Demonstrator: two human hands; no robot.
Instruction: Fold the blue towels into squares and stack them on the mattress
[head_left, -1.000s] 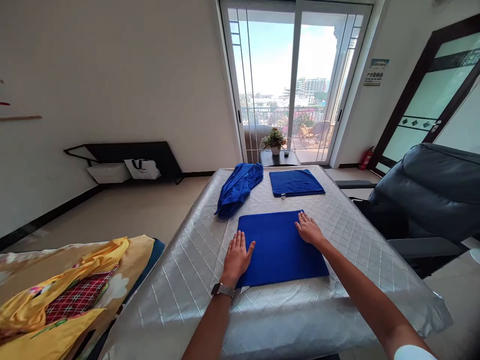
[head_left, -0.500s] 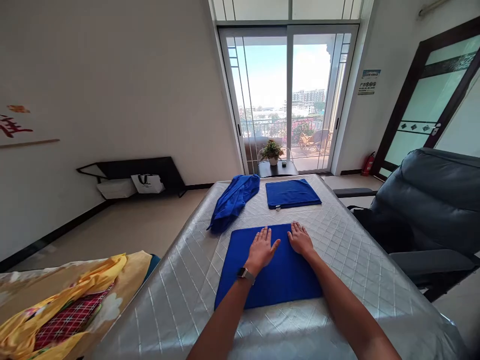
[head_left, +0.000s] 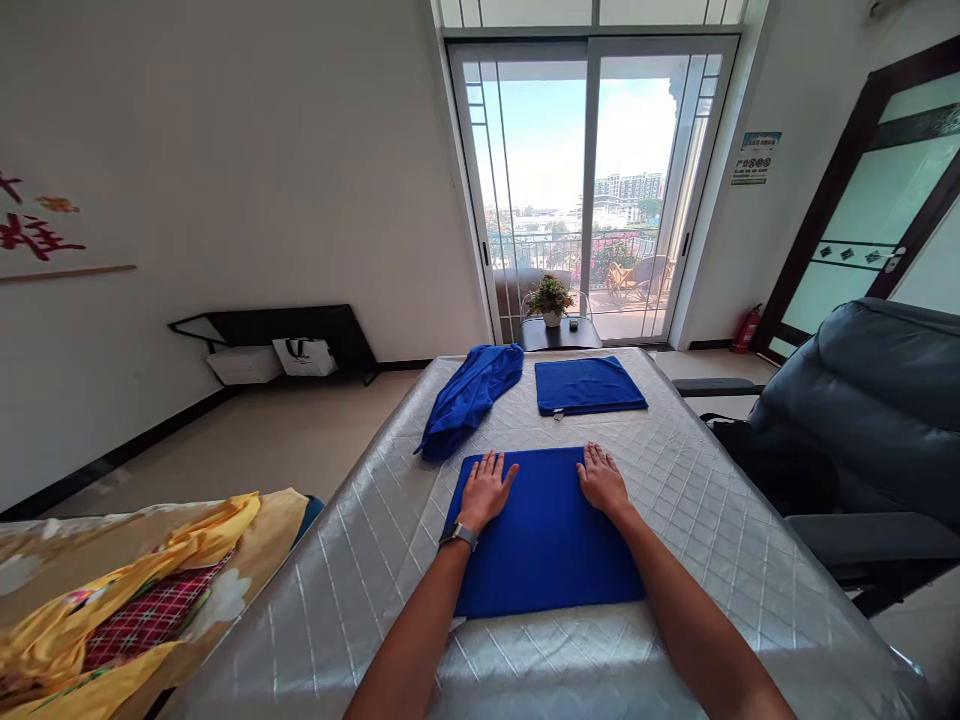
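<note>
A blue cloth (head_left: 551, 545), folded into a flat rectangle, lies on the silver quilted cover (head_left: 375, 560) in front of me. My left hand (head_left: 487, 490) rests flat on its far left part, fingers stretched out. Near its far right corner my right hand (head_left: 602, 478) lies flat too, fingers pointing away from me. Neither hand grips anything. Beyond them is a second folded blue cloth (head_left: 591, 385) with a small white tag at its near edge. To its left lies a crumpled blue cloth (head_left: 471, 400).
At the right stands a dark padded armchair (head_left: 877, 400). Yellow and plaid fabric (head_left: 161, 600) lies on a lower surface at the left. A potted plant (head_left: 551, 298) stands on a small table before the sliding glass door (head_left: 592, 190).
My left hand has slid left across the cloth, from near its middle toward its left edge. My right hand stays at the far right corner. The view has shifted slightly.
</note>
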